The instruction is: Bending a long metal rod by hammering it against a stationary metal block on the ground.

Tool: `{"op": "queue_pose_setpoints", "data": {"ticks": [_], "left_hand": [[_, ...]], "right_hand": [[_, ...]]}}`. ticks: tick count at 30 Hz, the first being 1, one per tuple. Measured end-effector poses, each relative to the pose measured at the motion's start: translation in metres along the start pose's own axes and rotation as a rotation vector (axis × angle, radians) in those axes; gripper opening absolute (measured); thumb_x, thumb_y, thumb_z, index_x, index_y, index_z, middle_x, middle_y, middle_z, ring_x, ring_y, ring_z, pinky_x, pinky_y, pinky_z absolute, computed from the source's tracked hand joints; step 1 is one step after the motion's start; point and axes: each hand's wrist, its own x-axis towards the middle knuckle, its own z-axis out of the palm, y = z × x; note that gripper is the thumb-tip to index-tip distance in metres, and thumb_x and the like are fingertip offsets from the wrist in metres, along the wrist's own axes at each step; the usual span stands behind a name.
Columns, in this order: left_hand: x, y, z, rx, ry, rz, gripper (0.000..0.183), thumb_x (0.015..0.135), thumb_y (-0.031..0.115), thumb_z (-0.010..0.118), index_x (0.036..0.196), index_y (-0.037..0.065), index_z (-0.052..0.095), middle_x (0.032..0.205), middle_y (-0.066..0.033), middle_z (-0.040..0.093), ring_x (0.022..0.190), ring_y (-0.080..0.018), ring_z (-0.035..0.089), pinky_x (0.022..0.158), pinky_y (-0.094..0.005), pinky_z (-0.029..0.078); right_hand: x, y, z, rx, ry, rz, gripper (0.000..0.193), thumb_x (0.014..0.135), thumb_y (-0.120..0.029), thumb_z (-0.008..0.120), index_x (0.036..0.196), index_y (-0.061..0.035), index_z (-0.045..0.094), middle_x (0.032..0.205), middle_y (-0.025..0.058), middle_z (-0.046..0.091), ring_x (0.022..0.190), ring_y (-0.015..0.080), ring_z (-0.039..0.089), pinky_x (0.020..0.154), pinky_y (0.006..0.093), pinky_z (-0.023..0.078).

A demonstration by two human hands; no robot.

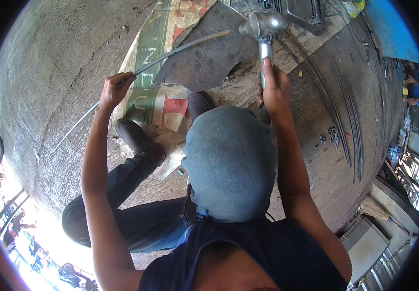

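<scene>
My left hand [116, 89] is closed around a long thin metal rod [195, 42]. The rod runs from the floor at the left, through my fist, to a far end above a dark flat sheet [200, 65]. In my right hand [274, 92] is a hammer [263, 26], gripped by its metal handle with my thumb laid along it. The hammer's head is at the far side, just right of the rod's end. Whether it touches anything I cannot tell. My bent knee [231, 165] in blue denim rises between my arms and hides part of the floor.
A printed sack [144, 104] lies under the dark sheet. Long thin rods [349, 114] and short metal pieces [334, 136] lie on the floor at the right. A metal box [304, 12] stands far right of centre, near a blue sheet [394, 31]. A broom [377, 209] lies lower right.
</scene>
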Motion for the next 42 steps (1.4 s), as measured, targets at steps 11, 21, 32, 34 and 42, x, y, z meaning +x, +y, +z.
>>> {"op": "queue_pose_setpoints", "data": {"ticks": [11,21,32,34,42], "left_hand": [[-0.005,0.0,-0.004,0.009,-0.063,-0.116,0.024,0.081,0.02,0.073,0.085,-0.003,0.066,0.07,-0.0152,0.064,0.057,-0.0204,0.061,0.057,-0.0323,0.047],[-0.05,-0.04,-0.02,0.229,-0.155,-0.315,0.038,0.091,0.037,0.057,0.085,0.0,0.059,0.062,-0.0184,0.056,0.057,-0.0352,0.053,0.057,-0.0419,0.042],[-0.049,0.002,-0.054,0.351,-0.296,-0.307,0.035,0.094,0.035,0.05,0.087,0.002,0.058,0.066,-0.0242,0.056,0.063,-0.0434,0.056,0.059,-0.0491,0.042],[-0.049,0.012,-0.066,0.361,-0.273,-0.299,0.036,0.094,0.036,0.051,0.083,0.002,0.057,0.065,-0.024,0.056,0.061,-0.0423,0.056,0.057,-0.0484,0.042],[-0.045,0.029,-0.088,0.545,-0.241,-0.142,0.034,0.092,0.033,0.056,0.077,0.002,0.055,0.061,-0.0228,0.056,0.057,-0.041,0.057,0.053,-0.0476,0.043]], "right_hand": [[0.016,0.017,0.029,-0.267,-0.037,-0.062,0.054,0.092,-0.047,0.053,0.071,0.0029,0.057,0.054,0.0079,0.048,0.052,0.0163,0.048,0.051,0.0341,0.038],[0.021,0.006,0.035,-0.257,-0.09,0.03,0.055,0.092,-0.048,0.052,0.07,0.0024,0.056,0.054,0.0062,0.048,0.049,0.0156,0.047,0.05,0.0336,0.038],[0.029,0.011,0.03,-0.211,-0.131,0.072,0.054,0.093,-0.048,0.05,0.069,-0.0002,0.054,0.05,0.0032,0.046,0.044,0.0123,0.046,0.044,0.0306,0.037],[0.023,0.012,0.027,-0.139,-0.102,0.136,0.052,0.094,-0.047,0.049,0.068,-0.0027,0.052,0.049,0.0012,0.044,0.04,0.0104,0.044,0.039,0.0284,0.035],[0.013,0.033,0.015,-0.078,-0.058,0.106,0.048,0.094,-0.05,0.047,0.073,-0.0071,0.047,0.052,-0.0004,0.044,0.037,0.0082,0.039,0.034,0.0247,0.032]]}}
